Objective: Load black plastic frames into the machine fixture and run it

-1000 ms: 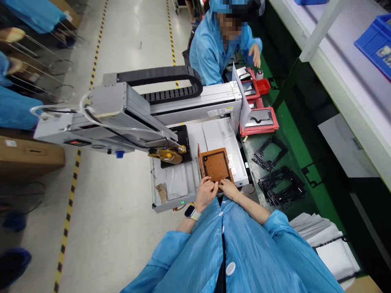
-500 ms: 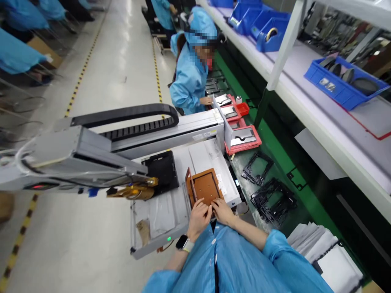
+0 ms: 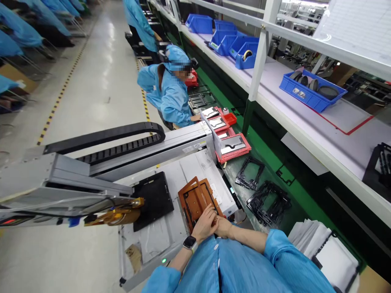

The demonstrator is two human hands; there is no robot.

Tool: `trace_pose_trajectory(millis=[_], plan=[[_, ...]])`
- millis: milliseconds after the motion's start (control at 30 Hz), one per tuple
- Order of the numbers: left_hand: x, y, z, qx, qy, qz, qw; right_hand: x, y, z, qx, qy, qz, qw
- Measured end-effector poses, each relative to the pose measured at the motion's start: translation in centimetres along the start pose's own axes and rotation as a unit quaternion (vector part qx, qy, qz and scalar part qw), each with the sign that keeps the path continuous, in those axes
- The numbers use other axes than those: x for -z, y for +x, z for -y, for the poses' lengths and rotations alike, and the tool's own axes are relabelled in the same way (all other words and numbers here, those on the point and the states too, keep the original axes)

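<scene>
Touching the brown fixture (image 3: pixel 199 201), left hand (image 3: pixel 205 224) meets right hand (image 3: pixel 224 228).

Half-closed brown hinged fixture (image 3: pixel 197 201)

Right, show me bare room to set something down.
Bare: the white shelf between the blue tray and the rightmost black parts; also between tray and post. Crowded: the green bench, with red foam stacks and black frames; the orange fixture, with left hand and right hand at its near edge.
</scene>
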State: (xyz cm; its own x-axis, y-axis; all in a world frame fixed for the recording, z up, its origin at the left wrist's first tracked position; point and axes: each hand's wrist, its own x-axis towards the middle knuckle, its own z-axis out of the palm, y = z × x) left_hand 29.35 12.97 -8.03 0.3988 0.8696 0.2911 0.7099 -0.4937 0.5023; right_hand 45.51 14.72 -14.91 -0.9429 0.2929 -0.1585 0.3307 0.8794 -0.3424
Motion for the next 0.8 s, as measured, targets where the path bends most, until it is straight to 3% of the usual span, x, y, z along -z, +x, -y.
trace_pose_trajectory(millis=[100, 233, 367, 500, 600, 800], plan=[[-1.5, 0.4, 0.7, -0.001, -0.019, 0.018, 1.000, 0.5, -1.7, -0.6, -0.036, 0.025, 0.020, 0.999], [-3.9, 0.8, 1.5, 0.015, -0.029, 0.046, 0.998, 1.1, -7.5, -1.9, -0.158, 0.136, -0.042, 0.977], [-6.4, 0.5, 2.4, 0.029, -0.036, 0.109, 0.993, 0.4, -14.5, -3.1, -0.369, 0.204, -0.106, 0.900], [-8.1, 0.1, 2.8, 0.057, -0.015, 0.150, 0.987, -1.5, -19.4, -3.6, -0.510, 0.208, -0.101, 0.828], [-8.3, 0.4, 2.2, 0.072, 0.009, 0.157, 0.985, -3.2, -21.4, -3.4, -0.556, 0.207, -0.088, 0.800], [-8.2, -0.7, -1.6, 0.111, -0.014, 0.170, 0.979, -5.9, -21.5, -3.0, -0.539, 0.174, -0.015, 0.824]])
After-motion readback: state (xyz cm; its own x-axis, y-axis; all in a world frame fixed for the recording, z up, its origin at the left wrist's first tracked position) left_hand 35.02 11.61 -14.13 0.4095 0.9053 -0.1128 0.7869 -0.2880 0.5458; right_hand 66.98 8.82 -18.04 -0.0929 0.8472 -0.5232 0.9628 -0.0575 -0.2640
